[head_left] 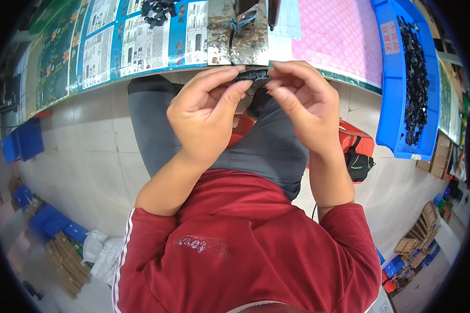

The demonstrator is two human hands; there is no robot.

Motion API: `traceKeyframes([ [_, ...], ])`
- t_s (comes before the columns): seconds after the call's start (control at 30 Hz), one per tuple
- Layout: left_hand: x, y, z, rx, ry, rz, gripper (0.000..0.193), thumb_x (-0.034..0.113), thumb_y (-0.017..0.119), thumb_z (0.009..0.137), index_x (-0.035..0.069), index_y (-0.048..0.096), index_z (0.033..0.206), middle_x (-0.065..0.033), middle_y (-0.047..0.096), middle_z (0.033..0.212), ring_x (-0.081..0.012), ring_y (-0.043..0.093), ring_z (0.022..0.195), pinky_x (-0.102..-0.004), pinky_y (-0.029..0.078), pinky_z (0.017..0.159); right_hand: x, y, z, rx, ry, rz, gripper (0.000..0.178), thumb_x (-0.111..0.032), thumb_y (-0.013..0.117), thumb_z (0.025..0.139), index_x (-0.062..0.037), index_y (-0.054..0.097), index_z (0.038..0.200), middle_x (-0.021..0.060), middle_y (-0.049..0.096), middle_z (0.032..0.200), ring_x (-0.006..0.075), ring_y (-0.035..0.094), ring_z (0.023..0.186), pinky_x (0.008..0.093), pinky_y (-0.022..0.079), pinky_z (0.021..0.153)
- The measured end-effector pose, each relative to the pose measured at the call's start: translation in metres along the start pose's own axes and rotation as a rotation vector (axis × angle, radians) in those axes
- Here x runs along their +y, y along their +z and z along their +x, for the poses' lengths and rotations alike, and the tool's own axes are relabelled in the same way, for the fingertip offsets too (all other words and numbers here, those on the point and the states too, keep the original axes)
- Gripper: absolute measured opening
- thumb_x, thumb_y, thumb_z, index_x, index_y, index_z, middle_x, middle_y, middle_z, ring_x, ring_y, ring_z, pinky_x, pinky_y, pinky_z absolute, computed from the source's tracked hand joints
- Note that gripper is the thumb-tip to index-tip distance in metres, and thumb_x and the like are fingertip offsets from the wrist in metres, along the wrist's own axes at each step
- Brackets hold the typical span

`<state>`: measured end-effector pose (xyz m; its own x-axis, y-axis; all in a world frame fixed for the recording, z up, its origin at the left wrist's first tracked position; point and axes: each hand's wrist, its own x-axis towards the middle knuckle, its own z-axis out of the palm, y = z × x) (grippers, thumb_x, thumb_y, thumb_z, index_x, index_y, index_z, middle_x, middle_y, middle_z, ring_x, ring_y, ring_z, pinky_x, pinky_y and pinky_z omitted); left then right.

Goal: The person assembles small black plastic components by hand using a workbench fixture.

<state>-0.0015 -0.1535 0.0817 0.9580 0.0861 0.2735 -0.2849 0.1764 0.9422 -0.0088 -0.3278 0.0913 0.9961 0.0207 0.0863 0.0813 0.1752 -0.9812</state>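
Note:
A small, long black plastic piece [253, 75] is held level at the table's front edge, just before the metal fixture. My left hand [206, 107] pinches its left end between thumb and fingers. At its right end are the curled fingers of my right hand [309, 101], index finger against the piece and thumb a little below. What else those right fingertips may hold is too small to make out. Right beyond the piece stands the worn metal fixture [219, 39], with a bit of blue wire on it.
Several black pieces lie heaped [159, 11] at the back left of the table. A blue bin [389, 109] full of black pieces stands at the right. Pink bubble sheet [334, 36] covers the table's right part. A red stool [352, 136] with a black pouch stands below the table.

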Motion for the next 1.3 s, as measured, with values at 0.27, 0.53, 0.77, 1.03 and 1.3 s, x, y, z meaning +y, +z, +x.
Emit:
traceKeyframes([
  [0.27, 0.036, 0.003, -0.014, -0.112, 0.032, 0.025, 0.019, -0.009, 0.07, 0.085, -0.006, 0.067, 0.103, -0.0152, 0.068, 0.105, -0.0155, 0.069, 0.083, -0.024, 0.059, 0.067, -0.025, 0.004, -0.018, -0.061, -0.28, -0.19, 0.034, -0.005, 0.076, 0.082, 0.0023, 0.067, 0.114, 0.0115, 0.063, 0.107, 0.0163, 0.064, 0.089, 0.0267, 0.054, 0.079],
  [0.53, 0.037, 0.023, -0.019, -0.15, -0.057, -0.035, 0.02, -0.009, 0.07, 0.086, -0.007, 0.066, 0.106, -0.0153, 0.067, 0.106, -0.0155, 0.069, 0.084, -0.0245, 0.059, 0.067, -0.034, -0.015, -0.024, -0.008, -0.263, -0.257, 0.02, -0.004, 0.073, 0.084, 0.0032, 0.069, 0.102, 0.0102, 0.065, 0.094, 0.0164, 0.063, 0.083, 0.0264, 0.051, 0.072],
  [0.77, 0.039, 0.031, -0.014, -0.229, -0.237, -0.06, 0.021, -0.006, 0.07, 0.087, -0.006, 0.065, 0.108, -0.0136, 0.067, 0.107, -0.0124, 0.066, 0.086, -0.0224, 0.055, 0.07, -0.039, -0.025, -0.03, 0.06, -0.203, -0.291, 0.014, -0.004, 0.071, 0.086, 0.0034, 0.066, 0.097, 0.0088, 0.064, 0.091, 0.0147, 0.06, 0.077, 0.0251, 0.049, 0.067],
  [1.03, 0.029, 0.011, -0.003, -0.385, -0.014, -0.006, 0.025, 0.001, 0.068, 0.091, -0.005, 0.061, 0.114, -0.0143, 0.067, 0.109, -0.01, 0.059, 0.078, -0.0217, 0.051, 0.063, -0.037, -0.015, -0.043, 0.142, -0.185, -0.186, 0.014, -0.003, 0.067, 0.09, 0.0052, 0.065, 0.1, 0.0082, 0.062, 0.095, 0.0123, 0.06, 0.085, 0.0244, 0.049, 0.073],
  [1.3, 0.014, -0.038, 0.006, -0.223, -0.187, 0.085, 0.02, 0.007, 0.059, 0.097, -0.006, 0.063, 0.112, -0.0118, 0.069, 0.105, -0.0079, 0.056, 0.07, -0.0213, 0.047, 0.061, -0.024, -0.039, -0.048, 0.275, 0.181, 0.209, 0.02, -0.013, 0.062, 0.097, 0.0011, 0.06, 0.11, 0.0056, 0.064, 0.091, 0.0136, 0.063, 0.081, 0.0286, 0.054, 0.075],
])
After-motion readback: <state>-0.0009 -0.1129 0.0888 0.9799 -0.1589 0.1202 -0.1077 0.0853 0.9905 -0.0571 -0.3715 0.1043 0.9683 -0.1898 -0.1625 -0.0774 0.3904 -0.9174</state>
